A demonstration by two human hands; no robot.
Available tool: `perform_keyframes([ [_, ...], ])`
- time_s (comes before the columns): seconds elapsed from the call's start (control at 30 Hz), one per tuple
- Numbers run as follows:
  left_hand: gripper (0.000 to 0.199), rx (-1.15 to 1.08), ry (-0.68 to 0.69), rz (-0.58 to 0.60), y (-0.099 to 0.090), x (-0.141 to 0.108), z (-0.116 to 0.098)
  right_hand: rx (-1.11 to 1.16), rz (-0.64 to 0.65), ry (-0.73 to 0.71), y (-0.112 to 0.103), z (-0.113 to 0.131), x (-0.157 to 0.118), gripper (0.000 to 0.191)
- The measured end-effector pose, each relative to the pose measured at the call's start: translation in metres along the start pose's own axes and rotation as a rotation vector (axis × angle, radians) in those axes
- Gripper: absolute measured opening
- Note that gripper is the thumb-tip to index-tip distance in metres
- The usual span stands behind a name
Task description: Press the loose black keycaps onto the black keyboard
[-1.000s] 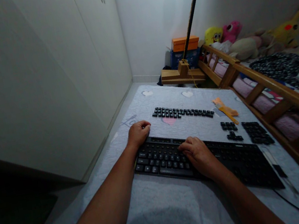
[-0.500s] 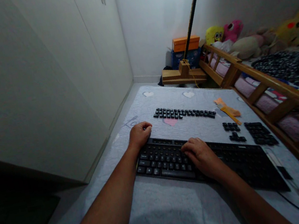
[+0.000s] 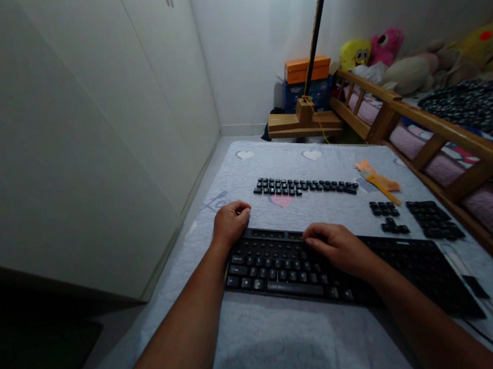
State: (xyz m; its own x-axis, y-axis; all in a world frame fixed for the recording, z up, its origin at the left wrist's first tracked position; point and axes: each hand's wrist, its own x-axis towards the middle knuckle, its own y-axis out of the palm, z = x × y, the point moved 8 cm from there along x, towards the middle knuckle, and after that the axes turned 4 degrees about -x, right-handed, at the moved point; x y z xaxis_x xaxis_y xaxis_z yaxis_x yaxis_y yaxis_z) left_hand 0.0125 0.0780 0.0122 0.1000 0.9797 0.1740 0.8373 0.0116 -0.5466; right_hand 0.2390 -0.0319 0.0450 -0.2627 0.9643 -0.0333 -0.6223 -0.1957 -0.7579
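A black keyboard (image 3: 290,270) lies slanted across the cloth-covered surface, with keycaps on its lower left part and bare key positions in its upper rows. My left hand (image 3: 232,220) rests by its upper left corner, fingers curled together; what they hold, if anything, is hidden. Over the middle of the keyboard, near its top rows, my right hand (image 3: 333,244) has thumb and fingers pinched together, and anything between them is too small to make out. Behind the keyboard lie rows of loose keycaps (image 3: 304,186). More loose keycaps (image 3: 434,219) sit in groups at the right.
An orange cloth with a yellow-handled brush (image 3: 381,188) lies at the back right. A tool with a black part (image 3: 475,286) is right of the keyboard. Beyond are a wooden bed rail (image 3: 438,123), plush toys and a lamp stand (image 3: 305,112). A white cabinet (image 3: 118,105) stands left.
My right hand has moved slightly right and up toward the keyboard's back edge, uncovering more keys near the space bar. My left hand has stayed where it was.
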Motion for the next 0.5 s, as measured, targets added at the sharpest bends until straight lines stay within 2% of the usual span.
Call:
perform_keyframes([
  [0.1, 0.025, -0.001, -0.003, 0.001, 0.000, 0.000, 0.000, 0.039, -0.064, 0.014, -0.011, -0.007, 0.008, 0.017],
  [0.3, 0.026, 0.000, -0.011, 0.008, 0.001, 0.000, -0.001, 0.018, -0.284, 0.035, -0.033, -0.025, 0.039, 0.017],
  [0.4, 0.026, 0.004, -0.010, 0.007, 0.001, 0.001, 0.001, -0.061, -0.405, 0.059, -0.045, -0.034, 0.060, 0.017],
  [0.5, 0.027, 0.009, -0.006, 0.003, 0.002, 0.001, 0.003, -0.170, -0.449, 0.085, -0.052, -0.041, 0.079, 0.017],
])
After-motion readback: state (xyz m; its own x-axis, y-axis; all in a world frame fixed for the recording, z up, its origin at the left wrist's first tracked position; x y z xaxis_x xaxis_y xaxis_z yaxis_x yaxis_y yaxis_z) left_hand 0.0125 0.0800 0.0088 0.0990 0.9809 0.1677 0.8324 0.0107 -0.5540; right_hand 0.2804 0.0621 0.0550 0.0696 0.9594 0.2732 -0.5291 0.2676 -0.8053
